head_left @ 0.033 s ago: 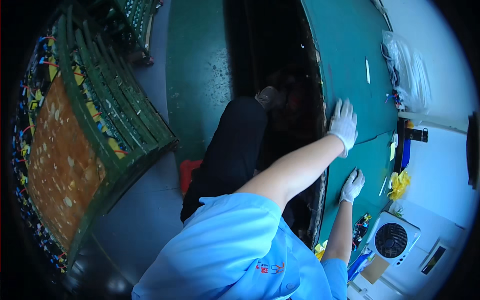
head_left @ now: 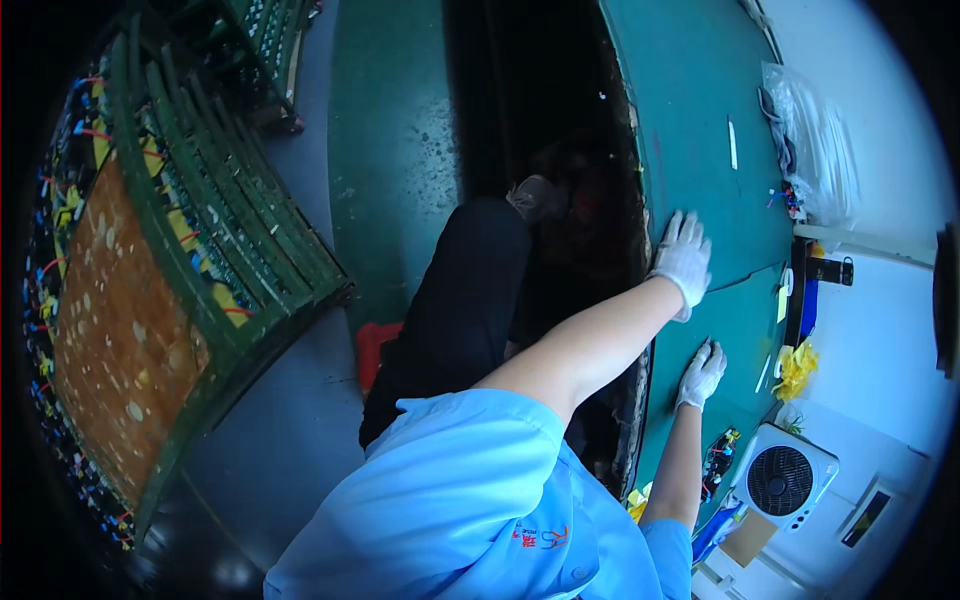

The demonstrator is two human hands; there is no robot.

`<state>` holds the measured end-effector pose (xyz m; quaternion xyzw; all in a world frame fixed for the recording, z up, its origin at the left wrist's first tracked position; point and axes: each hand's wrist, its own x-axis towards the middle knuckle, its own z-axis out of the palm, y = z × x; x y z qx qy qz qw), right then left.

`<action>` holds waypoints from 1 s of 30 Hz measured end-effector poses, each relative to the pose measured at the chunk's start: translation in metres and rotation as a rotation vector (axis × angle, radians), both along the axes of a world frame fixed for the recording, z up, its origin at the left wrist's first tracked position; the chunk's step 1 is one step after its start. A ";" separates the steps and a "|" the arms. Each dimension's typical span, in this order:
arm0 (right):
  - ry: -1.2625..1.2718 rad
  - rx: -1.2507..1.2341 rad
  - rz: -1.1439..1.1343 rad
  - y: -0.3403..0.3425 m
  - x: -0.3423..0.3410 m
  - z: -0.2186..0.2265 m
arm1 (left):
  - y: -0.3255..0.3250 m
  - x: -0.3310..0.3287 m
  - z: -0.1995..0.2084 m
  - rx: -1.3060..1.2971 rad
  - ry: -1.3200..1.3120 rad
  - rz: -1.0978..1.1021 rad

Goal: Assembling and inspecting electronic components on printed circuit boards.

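Observation:
In a white glove, my left hand (head_left: 684, 264) lies palm down on the green tabletop (head_left: 690, 110), close to its worn near edge. Its fingers are stretched out and it holds nothing that I can see. My right hand (head_left: 702, 376), also gloved in white, rests on the same surface lower in the picture. The fingers of that hand are extended, slightly bent, with no object showing in them. A dark seam (head_left: 745, 279) crosses the green covering between the two hands.
A green rack (head_left: 235, 340) with a brown board (head_left: 125, 330) and coloured wires stands at left. Along the table's far side are clear plastic bags (head_left: 815, 145), a yellow bundle (head_left: 797, 371), a boxy fan (head_left: 785, 478) and wired parts (head_left: 718, 462). A red object (head_left: 375, 350) sits by my leg.
My left hand has slid slightly across the tabletop, a little nearer to my right hand. My right hand has hardly moved. Both stay flat on the table.

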<state>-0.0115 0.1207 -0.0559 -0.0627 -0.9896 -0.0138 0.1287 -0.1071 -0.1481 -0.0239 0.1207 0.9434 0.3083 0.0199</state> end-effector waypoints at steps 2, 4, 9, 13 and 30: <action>0.014 0.011 -0.055 0.007 0.005 0.004 | 0.002 0.007 0.000 -0.230 0.091 -0.121; 0.015 -0.026 -0.077 -0.005 0.006 0.006 | 0.004 -0.005 -0.010 -0.116 0.081 -0.113; 0.126 -0.136 -0.041 -0.026 -0.003 0.034 | 0.003 -0.020 0.009 0.101 0.129 -0.044; 0.065 -0.052 -0.064 -0.044 -0.014 0.043 | 0.007 -0.024 0.002 0.006 0.191 -0.110; 0.244 -0.258 -0.136 -0.034 0.002 0.024 | 0.001 -0.014 0.008 -0.236 0.248 -0.383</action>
